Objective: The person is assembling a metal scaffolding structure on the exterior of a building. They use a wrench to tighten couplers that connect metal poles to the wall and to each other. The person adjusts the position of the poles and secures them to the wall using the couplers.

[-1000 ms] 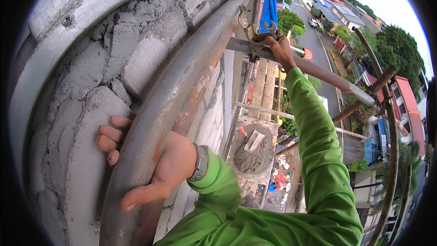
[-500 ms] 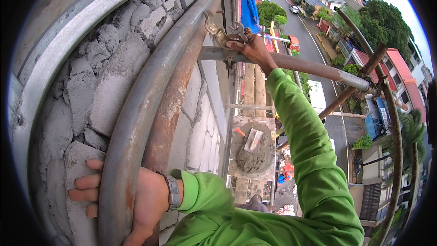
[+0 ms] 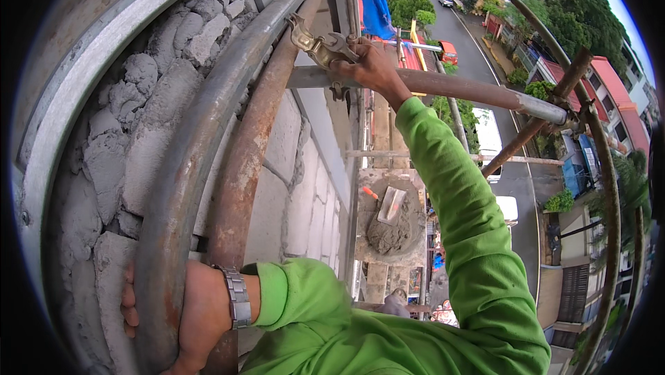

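Note:
My left hand [image 3: 202, 309] wraps round a thick grey metal pipe [image 3: 185, 174] at the lower left. Its fingertips show on the pipe's far side, near the grey block wall. Beyond, my right hand [image 3: 373, 66] is closed on a wrench [image 3: 340, 46] whose open jaw points left. Beside that jaw sits a brass-coloured scaffold clamp [image 3: 307, 41], one half of it swung up by a rusty pipe [image 3: 242, 188]. The clamp rests at the end of a crosswise scaffold pipe [image 3: 457, 84]. My right palm hides the wrench's handle.
Rough blocks and mortar [image 3: 159, 143] fill the space left of the pipes. Below lies a mortar board [image 3: 410, 256] with wet mortar [image 3: 389, 238] and an orange-handled trowel [image 3: 393, 205]. Scaffold poles [image 3: 601, 167] stand at right, with a street [image 3: 464, 42] far below.
My left fingers were spread out past the grey pipe and now curl in around it. The right hand, wrench and clamp appear slightly further left as the view shifted.

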A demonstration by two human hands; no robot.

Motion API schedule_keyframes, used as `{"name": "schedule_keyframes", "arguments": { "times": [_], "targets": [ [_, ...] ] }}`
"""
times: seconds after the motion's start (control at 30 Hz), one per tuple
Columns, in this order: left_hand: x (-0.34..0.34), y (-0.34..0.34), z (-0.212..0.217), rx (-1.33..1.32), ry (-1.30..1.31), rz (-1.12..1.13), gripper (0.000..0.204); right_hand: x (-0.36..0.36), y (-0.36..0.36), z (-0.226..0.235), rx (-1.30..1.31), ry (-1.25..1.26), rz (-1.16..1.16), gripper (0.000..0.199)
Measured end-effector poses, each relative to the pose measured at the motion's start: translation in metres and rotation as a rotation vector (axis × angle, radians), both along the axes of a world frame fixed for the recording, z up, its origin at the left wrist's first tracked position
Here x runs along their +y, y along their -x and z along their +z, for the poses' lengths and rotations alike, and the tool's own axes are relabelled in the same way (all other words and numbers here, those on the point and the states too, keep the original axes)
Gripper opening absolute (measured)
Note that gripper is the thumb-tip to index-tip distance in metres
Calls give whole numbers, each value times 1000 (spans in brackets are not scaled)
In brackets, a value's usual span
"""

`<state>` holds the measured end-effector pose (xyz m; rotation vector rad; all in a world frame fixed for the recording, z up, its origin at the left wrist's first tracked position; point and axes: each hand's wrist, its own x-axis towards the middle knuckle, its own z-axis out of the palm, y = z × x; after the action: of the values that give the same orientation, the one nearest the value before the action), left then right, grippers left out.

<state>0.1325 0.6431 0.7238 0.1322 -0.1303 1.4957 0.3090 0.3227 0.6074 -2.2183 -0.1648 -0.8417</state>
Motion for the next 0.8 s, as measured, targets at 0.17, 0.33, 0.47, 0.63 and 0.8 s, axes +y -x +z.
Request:
{"name": "schedule_keyframes", "arguments": {
  "times": [0.17, 0.33, 0.47, 0.63, 0.8],
  "targets": [
    [12, -3, -9, -112, -59, -83, 65, -3, -10, 1, -26, -62, 24, 40],
    [15, -2, -13, -112, -36, -92, 65, 7, 6, 29, 243, -59, -7, 30],
    [15, -1, -15, -132, -38, -123, 65, 4, 9, 19, 59, 58, 91, 24],
    [10, -2, -14, -53, -45, -65, 65, 8, 10, 14, -37, 88, 49, 26],
    [16, 0, -15, -141, -52, -126, 64, 22, 16, 12, -146, 97, 40, 28]
  ]
}}
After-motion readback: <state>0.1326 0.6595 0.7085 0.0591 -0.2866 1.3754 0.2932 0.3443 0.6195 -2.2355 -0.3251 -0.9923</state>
